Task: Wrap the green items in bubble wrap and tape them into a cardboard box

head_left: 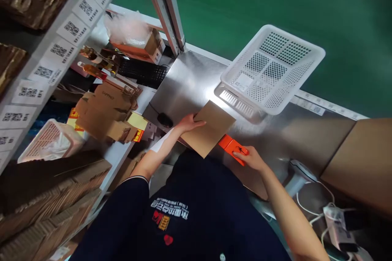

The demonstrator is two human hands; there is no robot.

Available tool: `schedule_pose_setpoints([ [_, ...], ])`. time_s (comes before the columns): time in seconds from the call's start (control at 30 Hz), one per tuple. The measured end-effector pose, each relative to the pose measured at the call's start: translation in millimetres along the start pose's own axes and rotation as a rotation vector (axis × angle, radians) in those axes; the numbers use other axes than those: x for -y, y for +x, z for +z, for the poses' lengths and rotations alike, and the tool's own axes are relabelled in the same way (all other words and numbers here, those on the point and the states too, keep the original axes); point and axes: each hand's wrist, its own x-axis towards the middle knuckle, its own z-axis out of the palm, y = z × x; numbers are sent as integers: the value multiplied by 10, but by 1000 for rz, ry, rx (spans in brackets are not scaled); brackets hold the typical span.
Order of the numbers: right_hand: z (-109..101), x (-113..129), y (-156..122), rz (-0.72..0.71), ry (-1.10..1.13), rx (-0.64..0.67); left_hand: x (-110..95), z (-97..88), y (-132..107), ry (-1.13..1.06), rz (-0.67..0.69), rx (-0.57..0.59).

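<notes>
A flat brown cardboard piece (211, 128) lies on the steel table (190, 77) right in front of me. My left hand (189, 122) grips its left edge, fingers closed over the board. My right hand (248, 157) rests on an orange object (232, 147) that pokes out from under the cardboard's right corner, fingers curled over its near end. A black computer mouse (164, 120) sits just left of my left hand.
A white perforated plastic basket (272, 69) stands tilted at the back right. A black keyboard (142, 72), folded cartons (105, 112) and a shelf with QR labels (58, 51) fill the left. A large brown box (363, 163) and a scanner with cables (301, 175) sit at right.
</notes>
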Motion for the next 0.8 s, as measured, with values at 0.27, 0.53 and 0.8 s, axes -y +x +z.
schedule_pose_setpoints([
  [0.27, 463, 1108, 197, -143, -236, -67, 227, -104, 125, -157, -125, -189],
  [0.53, 556, 1811, 542, -29, -536, 3, 54, -237, 9, 75, 413, 171],
  [0.8, -73, 955, -178, 37, -400, -42, 47, -250, 164, 190, 341, 211],
])
